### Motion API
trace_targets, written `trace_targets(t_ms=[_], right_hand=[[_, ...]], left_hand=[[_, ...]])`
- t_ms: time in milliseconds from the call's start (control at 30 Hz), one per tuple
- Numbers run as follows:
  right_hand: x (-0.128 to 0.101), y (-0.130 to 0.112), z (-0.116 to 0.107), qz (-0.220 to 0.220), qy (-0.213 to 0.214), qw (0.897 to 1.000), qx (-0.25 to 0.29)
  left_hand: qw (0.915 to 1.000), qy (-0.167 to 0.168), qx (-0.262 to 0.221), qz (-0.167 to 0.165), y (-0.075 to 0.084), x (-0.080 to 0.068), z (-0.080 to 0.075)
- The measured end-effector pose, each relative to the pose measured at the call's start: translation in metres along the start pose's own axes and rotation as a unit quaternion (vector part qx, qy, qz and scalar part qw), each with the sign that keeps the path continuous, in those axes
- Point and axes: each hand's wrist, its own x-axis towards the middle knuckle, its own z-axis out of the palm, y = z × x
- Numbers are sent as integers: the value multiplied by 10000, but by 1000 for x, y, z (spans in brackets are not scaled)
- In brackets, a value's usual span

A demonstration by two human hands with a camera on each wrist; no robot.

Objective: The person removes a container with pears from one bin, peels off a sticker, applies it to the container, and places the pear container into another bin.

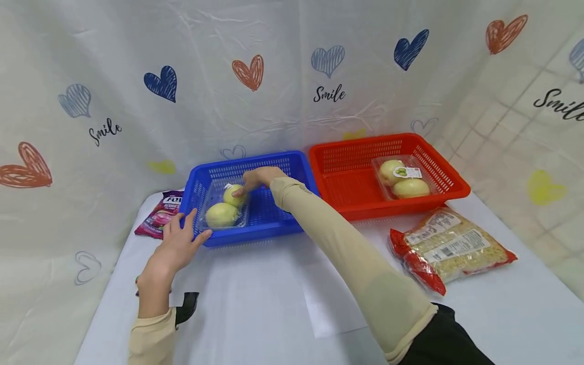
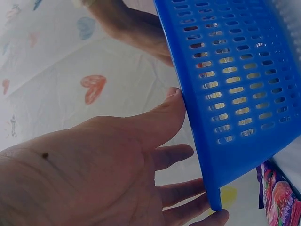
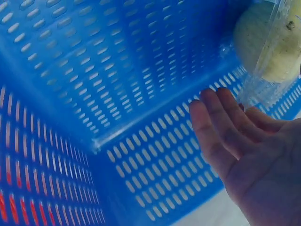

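Note:
A blue plastic basket [image 1: 274,232] holds a clear plastic pack [image 1: 245,218] with two pale yellow fruits at its left end. My right hand [image 1: 261,177] reaches over the basket's inside, its fingertips right at the pack's upper fruit. In the right wrist view, several fingers [image 3: 225,117] of this hand stretch out beside the clear pack; the thumb is out of sight. My left hand [image 1: 175,248] touches the basket's near left corner with fingers spread. The left wrist view has its thumb [image 2: 171,110] against the blue rim and the other fingers fairly straight.
A red basket [image 1: 360,212] stands right beside the blue one, with another fruit pack [image 1: 406,177] inside. In front of it lies a red-ended bag of grain-like food [image 1: 451,248]. A purple snack bag [image 1: 159,215] lies left of the blue basket. A patterned curtain [image 1: 283,76] hangs behind.

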Motion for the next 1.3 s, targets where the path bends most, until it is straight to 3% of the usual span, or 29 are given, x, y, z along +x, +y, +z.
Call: trace_targets(t_ms=[267, 367, 467, 600, 667, 767, 967, 1033, 1133, 1233, 1300], right_hand=[[-2, 10, 0, -380, -29, 9929, 1127], [-13, 9, -4, -785, 164, 9857, 1483], [-28, 10, -11, -1415, 623, 9755, 1562], [-49, 22, -17, -2003, 1678, 9616, 835], [-60, 33, -18, -2059, 2256, 9510, 472], [-79, 52, -19, -2035, 3024, 9303, 419], [-148, 79, -22, -2181, 4336, 8675, 1091], [-178, 83, -18, -2178, 4563, 8541, 1220], [-224, 86, -6, -2065, 4589, 8532, 1369], [-262, 87, 18, -1964, 4189, 8701, 1698], [-280, 88, 39, -1938, 3684, 8864, 2026]], left_hand=[[10000, -51, 9, 16, 1, 0, -1], [10000, -77, -1, 11, 1, -1, -2], [9999, -116, -14, 29, 3, 0, -4], [9999, -120, 22, 113, 7, 1, -9], [9998, -122, 60, 143, 9, 2, -11], [9996, -164, 109, 182, 11, 4, -12], [9996, -219, 140, 92, 12, 6, -15], [9995, -237, 179, 79, 11, 7, -16], [9994, -265, 179, 91, 10, 7, -15], [9993, -335, 114, 95, 7, 5, -12], [9992, -371, 62, 96, 4, 3, -9]])
